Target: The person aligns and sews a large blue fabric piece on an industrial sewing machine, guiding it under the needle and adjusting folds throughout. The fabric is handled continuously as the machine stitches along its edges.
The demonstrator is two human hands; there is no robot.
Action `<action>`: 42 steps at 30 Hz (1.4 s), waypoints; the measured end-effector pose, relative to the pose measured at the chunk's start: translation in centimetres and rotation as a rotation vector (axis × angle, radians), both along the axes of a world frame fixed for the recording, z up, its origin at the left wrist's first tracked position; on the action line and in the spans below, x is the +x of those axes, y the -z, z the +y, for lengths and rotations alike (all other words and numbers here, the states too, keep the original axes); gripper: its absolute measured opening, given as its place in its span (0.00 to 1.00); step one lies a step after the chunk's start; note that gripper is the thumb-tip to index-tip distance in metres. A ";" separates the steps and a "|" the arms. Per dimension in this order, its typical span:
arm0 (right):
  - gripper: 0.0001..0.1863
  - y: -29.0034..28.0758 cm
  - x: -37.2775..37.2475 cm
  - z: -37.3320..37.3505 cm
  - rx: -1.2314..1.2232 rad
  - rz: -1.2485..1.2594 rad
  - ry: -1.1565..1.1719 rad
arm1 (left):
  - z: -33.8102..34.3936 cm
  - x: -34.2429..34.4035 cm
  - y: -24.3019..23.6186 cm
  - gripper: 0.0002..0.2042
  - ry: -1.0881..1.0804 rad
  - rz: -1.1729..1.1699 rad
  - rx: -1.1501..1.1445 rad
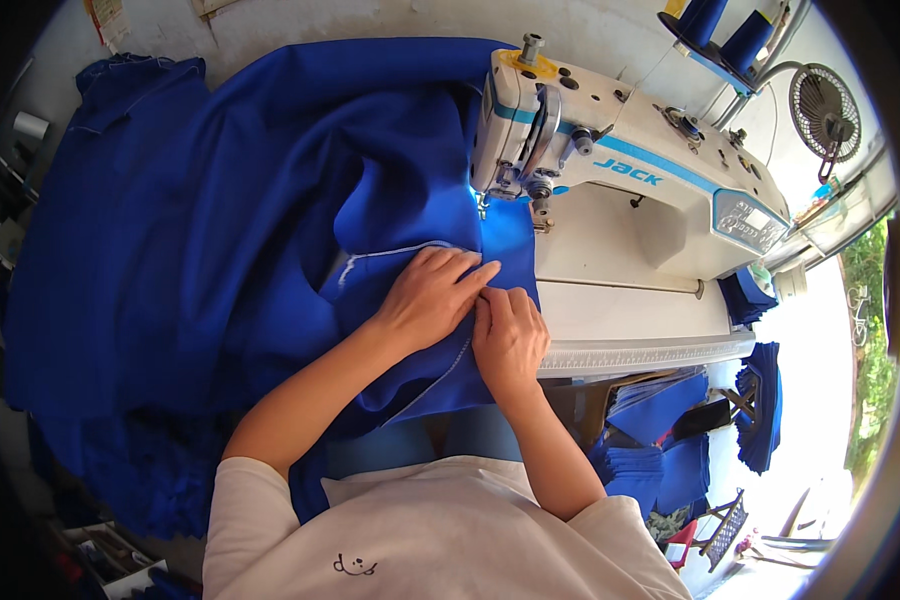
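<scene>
A large piece of blue fabric (270, 200) spreads over the sewing machine's bed and hangs off to the left. Its part nearest the needle passes beneath the lit presser foot (483, 207). My left hand (430, 295) is closed on the fabric just in front of the foot, beside a white overlocked edge (400, 248). Close against it, my right hand (511, 335) pinches the fabric near its right-hand edge, fingers curled and partly hiding their tips. The white sewing machine (610, 150) stands ahead and to the right of both hands.
Two blue thread cones (745, 45) sit on a stand above the machine, with a small fan (823, 112) to their right. Stacks of cut blue pieces (660, 405) lie below the table's front edge. More blue fabric (110, 470) hangs low at the left.
</scene>
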State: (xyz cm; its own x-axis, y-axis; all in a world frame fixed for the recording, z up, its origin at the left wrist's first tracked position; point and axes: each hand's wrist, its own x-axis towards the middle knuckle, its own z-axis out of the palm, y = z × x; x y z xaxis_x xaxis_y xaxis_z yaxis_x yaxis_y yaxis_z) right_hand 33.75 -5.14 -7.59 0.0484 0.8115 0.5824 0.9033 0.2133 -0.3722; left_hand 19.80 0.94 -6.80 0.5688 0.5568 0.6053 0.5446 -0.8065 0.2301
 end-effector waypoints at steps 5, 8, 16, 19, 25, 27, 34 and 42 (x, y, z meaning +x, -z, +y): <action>0.13 0.6 0.3 -0.6 0.031 -0.045 -0.032 | -2.0 0.2 0.5 0.16 -0.174 0.039 -0.091; 0.13 0.3 0.3 -0.4 0.004 -0.084 -0.030 | -2.1 0.2 0.3 0.15 -0.193 0.026 -0.080; 0.20 -0.2 0.5 1.3 -0.124 -0.175 -0.038 | 0.6 -0.3 -0.3 0.16 -0.213 0.066 -0.117; 0.21 -0.3 0.6 2.4 -0.150 -0.190 -0.043 | 2.5 -0.3 0.0 0.15 -0.184 0.059 -0.100; 0.22 -0.8 0.8 4.0 -0.151 -0.183 -0.058 | 6.1 -1.1 -0.4 0.14 -0.076 0.081 -0.110; 0.20 -0.5 1.0 3.3 -0.153 -0.117 -0.064 | 6.9 -1.4 -0.3 0.13 -0.014 0.091 -0.117; 0.13 -0.9 2.3 -1.3 -0.175 -0.029 -0.051 | 6.5 -1.7 0.3 0.12 0.155 -0.015 -0.220; 0.07 -0.8 2.9 -1.0 -0.155 -0.044 -0.070 | 2.6 1.8 -0.3 0.08 -0.173 -0.075 -0.313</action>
State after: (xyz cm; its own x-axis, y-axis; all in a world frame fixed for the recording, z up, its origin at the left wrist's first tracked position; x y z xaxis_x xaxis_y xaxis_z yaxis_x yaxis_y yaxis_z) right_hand 36.61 -6.12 -6.75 -0.0343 0.8924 0.4500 0.9044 0.2194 -0.3660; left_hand 21.59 3.50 -6.48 0.4102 0.8057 0.4272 0.6391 -0.5881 0.4957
